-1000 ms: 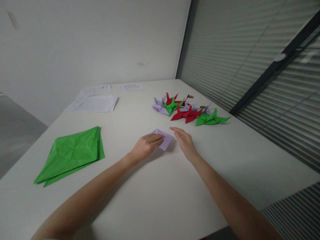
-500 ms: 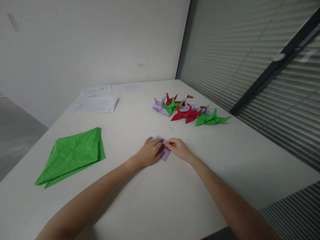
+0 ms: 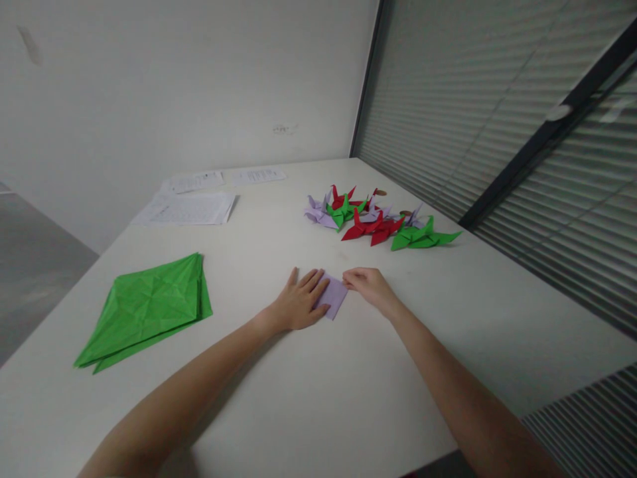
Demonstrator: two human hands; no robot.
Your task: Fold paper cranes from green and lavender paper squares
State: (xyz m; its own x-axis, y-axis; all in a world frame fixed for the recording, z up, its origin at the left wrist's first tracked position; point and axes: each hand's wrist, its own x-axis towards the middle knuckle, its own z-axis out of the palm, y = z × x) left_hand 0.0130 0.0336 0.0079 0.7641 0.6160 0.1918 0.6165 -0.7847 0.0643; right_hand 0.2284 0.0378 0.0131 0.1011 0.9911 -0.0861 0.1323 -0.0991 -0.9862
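Observation:
A small folded lilac paper (image 3: 334,296) lies flat on the white table (image 3: 308,398) in front of me. My left hand (image 3: 298,302) rests on its left part with fingers stretched out flat, pressing it down. My right hand (image 3: 368,287) is at the paper's right edge, its fingers curled and pinched at the upper right corner. Part of the paper is hidden under my left fingers.
A pile of folded paper cranes (image 3: 373,216) in red, green and lilac lies beyond the hands to the right. A stack of green paper sheets (image 3: 149,305) lies at the left. White printed papers (image 3: 189,202) sit at the far side. Window blinds (image 3: 497,119) run along the right.
My left hand has flattened out onto the lilac paper. My right hand came in from open beside the paper to pinching its right edge, and the paper now lies flatter.

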